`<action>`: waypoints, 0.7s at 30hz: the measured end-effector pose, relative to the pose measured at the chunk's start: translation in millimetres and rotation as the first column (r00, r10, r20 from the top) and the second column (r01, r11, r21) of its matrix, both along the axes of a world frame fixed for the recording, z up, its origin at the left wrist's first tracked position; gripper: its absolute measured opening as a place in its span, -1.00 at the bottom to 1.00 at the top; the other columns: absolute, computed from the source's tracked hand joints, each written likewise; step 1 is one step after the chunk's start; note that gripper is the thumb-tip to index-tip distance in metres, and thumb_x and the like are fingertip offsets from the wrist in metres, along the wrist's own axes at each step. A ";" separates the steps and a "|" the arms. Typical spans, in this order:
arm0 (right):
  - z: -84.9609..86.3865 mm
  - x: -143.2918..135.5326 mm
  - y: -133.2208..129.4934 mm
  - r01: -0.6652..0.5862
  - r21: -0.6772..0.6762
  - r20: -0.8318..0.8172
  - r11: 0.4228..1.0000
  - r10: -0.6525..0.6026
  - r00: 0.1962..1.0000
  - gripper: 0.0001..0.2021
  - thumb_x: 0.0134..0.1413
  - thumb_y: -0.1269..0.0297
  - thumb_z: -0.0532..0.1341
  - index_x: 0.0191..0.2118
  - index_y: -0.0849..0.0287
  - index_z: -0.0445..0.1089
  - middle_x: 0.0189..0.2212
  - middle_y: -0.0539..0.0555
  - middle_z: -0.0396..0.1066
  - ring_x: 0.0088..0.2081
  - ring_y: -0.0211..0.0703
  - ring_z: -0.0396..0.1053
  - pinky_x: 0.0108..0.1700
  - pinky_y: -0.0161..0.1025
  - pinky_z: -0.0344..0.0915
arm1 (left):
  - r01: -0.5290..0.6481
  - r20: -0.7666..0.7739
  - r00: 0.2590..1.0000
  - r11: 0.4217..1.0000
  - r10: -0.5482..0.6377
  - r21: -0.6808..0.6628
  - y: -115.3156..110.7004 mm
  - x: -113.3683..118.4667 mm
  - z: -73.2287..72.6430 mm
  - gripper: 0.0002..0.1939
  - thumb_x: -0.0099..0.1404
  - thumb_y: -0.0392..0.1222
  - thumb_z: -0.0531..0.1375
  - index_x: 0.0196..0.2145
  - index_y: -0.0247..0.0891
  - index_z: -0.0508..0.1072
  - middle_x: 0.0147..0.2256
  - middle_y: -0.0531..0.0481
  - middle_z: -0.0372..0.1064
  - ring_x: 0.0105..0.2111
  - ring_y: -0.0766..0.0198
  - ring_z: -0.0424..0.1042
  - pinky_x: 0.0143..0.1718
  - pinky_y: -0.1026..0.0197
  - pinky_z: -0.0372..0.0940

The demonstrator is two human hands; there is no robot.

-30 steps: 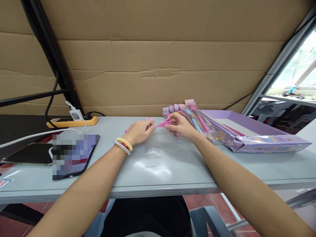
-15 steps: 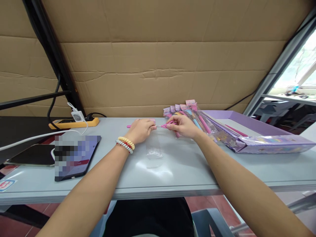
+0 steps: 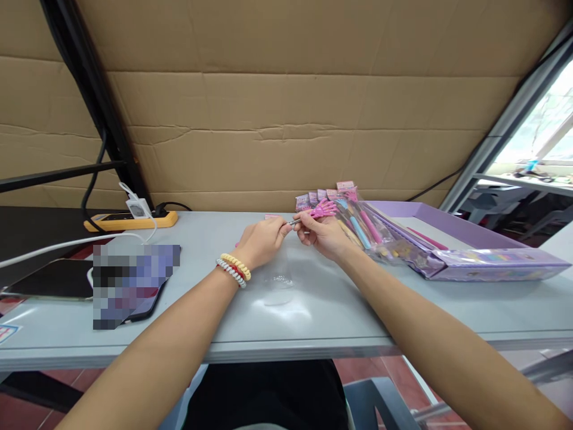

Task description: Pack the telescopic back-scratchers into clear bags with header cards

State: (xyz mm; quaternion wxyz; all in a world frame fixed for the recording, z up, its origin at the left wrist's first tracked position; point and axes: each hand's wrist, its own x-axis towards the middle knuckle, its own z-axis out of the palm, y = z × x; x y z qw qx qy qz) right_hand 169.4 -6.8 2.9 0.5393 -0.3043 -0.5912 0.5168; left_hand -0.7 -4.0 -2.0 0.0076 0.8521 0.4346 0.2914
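Observation:
A pink back scratcher (image 3: 323,209) with a hand-shaped head and a metal shaft is held between my two hands above the table. My left hand (image 3: 264,240) is closed around its handle, which is mostly hidden, with a bit of pink showing behind the hand. The fingers of my right hand (image 3: 323,235) pinch the shaft just below the pink head. Beneath and beside my left hand lies a clear plastic bag (image 3: 280,276) on the tabletop. Several bagged back scratchers (image 3: 360,227) in pink, blue and yellowish colours lie just beyond my right hand, their card tops toward the back.
On the right stands an open purple box (image 3: 501,266) with a pink item inside. At left are a tablet (image 3: 147,298), a dark flat device (image 3: 49,279) and a yellow power strip (image 3: 152,220) with cables. A cardboard panel (image 3: 286,101) rises behind the table (image 3: 326,310).
The back scratcher's head has tilted up and its pink fingers now show past my right hand. My right hand has turned and slid onto the shaft; my left hand has shifted slightly right.

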 end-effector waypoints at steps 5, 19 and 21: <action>3.5 2.9 7.1 0.153 0.042 -0.080 0.987 -0.150 0.985 -0.54 -0.34 -0.07 0.43 -0.44 0.21 0.37 -0.60 0.00 0.34 -0.65 -0.40 0.15 -0.70 -0.41 0.00 | -0.052 -0.055 0.997 0.999 0.051 -0.009 3.4 -3.8 6.1 -0.56 0.38 0.07 -0.22 -0.29 -0.15 0.36 -0.35 -0.07 0.44 -0.35 0.11 0.40 -0.40 0.18 0.07; 50.9 117.1 10.0 0.812 -0.135 -0.509 0.568 -0.743 0.435 -0.66 0.27 0.17 0.03 -0.53 0.15 0.08 -0.75 -0.19 -0.08 -0.75 -0.45 -0.19 -0.73 -0.45 -0.21 | -0.253 -0.116 0.950 0.930 0.291 0.266 42.8 -60.5 3.0 -0.67 0.37 -0.09 -0.13 -0.28 -0.12 0.40 -0.27 -0.08 0.45 -0.19 0.08 0.29 -0.12 -0.02 0.00; 51.4 125.2 6.4 0.820 -0.112 -0.482 0.561 -0.753 0.449 -0.66 0.31 0.28 -0.07 -0.54 0.15 0.04 -0.76 -0.19 -0.12 -0.75 -0.44 -0.22 -0.71 -0.44 -0.22 | -0.294 -0.102 0.939 0.921 0.328 0.256 46.3 -67.1 0.0 -0.68 0.36 -0.11 -0.13 -0.26 -0.12 0.40 -0.25 -0.10 0.44 -0.17 0.07 0.29 -0.13 -0.03 -0.01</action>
